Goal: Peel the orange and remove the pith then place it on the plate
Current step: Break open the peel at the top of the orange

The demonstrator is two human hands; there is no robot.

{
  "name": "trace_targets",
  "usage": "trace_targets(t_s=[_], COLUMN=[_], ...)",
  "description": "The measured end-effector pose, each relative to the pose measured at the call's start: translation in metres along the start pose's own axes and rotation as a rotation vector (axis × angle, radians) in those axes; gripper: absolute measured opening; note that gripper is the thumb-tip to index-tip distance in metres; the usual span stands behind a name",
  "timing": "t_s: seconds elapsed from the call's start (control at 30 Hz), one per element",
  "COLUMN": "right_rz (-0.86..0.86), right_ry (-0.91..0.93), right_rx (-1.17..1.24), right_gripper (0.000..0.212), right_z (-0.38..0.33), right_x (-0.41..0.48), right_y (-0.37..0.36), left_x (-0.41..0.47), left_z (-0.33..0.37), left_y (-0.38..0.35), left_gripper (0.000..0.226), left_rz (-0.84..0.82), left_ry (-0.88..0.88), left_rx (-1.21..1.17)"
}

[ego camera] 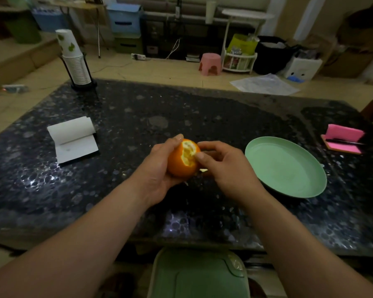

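Note:
My left hand (159, 168) grips an orange (180, 166) above the middle of the dark speckled table (138, 117), thumb curled over its top. A patch at the top of the orange is peeled, showing pale pith. My right hand (226, 166) has its thumb and forefinger curled against the edge of that patch, pinching at the peel. A small scrap of peel (203, 170) lies on the table under the hands. An empty light green plate (286, 168) sits on the table just to the right of my right hand.
A white paper roll (73, 138) lies at the left. A stack of paper cups (74, 59) stands at the far left corner. A pink pad with a pen (342, 141) lies at the right edge. A green bin lid (198, 274) sits below the near edge.

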State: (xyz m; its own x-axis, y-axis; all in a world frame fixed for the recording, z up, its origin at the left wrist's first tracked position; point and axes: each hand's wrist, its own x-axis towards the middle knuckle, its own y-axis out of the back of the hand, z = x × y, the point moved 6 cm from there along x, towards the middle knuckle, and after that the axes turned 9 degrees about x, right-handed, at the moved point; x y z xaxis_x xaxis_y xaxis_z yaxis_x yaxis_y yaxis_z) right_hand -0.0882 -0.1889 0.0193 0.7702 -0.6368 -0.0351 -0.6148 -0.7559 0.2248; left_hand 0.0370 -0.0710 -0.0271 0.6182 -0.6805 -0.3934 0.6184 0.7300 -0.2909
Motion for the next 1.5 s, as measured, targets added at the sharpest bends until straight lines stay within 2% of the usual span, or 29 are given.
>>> trace_targets(t_s=[0.13,0.23,0.4,0.53,0.67,0.8,0.97,1.17,1.33,1.5], right_rz=[-0.068,-0.071,-0.077,-0.119,-0.113,-0.067,-0.054,-0.23,-0.24,-0.184], right_ry=[-0.01,-0.011,-0.006,-0.021,-0.005,0.01,0.024,-0.046,-0.048,-0.006], right_rx=[-0.038,-0.117,-0.181,-0.249,-0.334,-0.351,-0.343,-0.105,-0.148,-0.298], right_gripper=[0.019,0.026,0.025,0.018,0.017,0.02,0.012,0.012,0.014,0.027], right_z=[-0.003,-0.004,-0.005,-0.006,-0.006,-0.007,-0.009,-0.011,-0.013,-0.015], right_x=[-0.004,-0.005,-0.006,-0.008,-0.01,-0.011,-0.015,-0.015,-0.016,-0.018], right_y=[-0.003,-0.003,-0.004,-0.006,-0.009,-0.01,-0.013,-0.011,-0.011,-0.013], left_x=[-0.005,-0.008,-0.013,-0.014,-0.014,-0.016,-0.018,-0.017,-0.022,-0.027], left_z=[0.0,0.003,0.008,0.009,0.008,0.011,0.014,0.016,0.019,0.024], left_y=[0.003,0.003,0.001,0.002,0.002,-0.001,-0.001,0.007,0.005,-0.001], left_gripper=[0.062,0.056,0.065,0.06,0.043,0.025,0.024,0.028,0.037,0.038], left_rz=[0.012,0.028,0.084,0.093,0.076,0.089,0.107,0.113,0.126,0.136], left_ry=[0.008,-0.019,-0.082,-0.101,-0.077,-0.131,-0.165,-0.13,-0.138,-0.241], left_rx=[0.082,0.139,0.202,0.275,0.284,0.291,0.335,0.272,0.318,0.432])
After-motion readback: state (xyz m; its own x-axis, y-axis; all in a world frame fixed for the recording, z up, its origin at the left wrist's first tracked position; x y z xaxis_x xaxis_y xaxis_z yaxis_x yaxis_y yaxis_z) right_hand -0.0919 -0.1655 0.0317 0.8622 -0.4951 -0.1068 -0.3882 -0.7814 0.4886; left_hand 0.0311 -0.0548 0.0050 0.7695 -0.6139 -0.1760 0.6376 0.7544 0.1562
